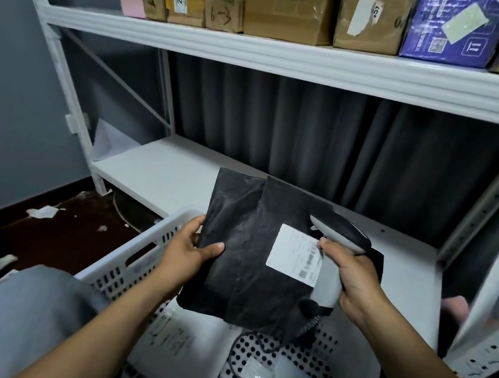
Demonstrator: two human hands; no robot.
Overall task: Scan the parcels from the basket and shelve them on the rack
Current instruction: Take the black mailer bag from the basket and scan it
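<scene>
"Where is the black parcel [247, 254]?"

"It is up in the air, over the white basket [139, 256]. The left hand [189, 248] pinches its left edge, thumb on the front."

"And the right hand [349, 273]?"

"It is wrapped round the handle of the scanner [344, 233], right by the white label [293, 254] on the parcel."

"What is in the basket?"

"More parcels, white ones [192, 353]."

"And the rack [263, 50]?"

"Brown boxes [289, 9] sit on its top shelf."
</scene>
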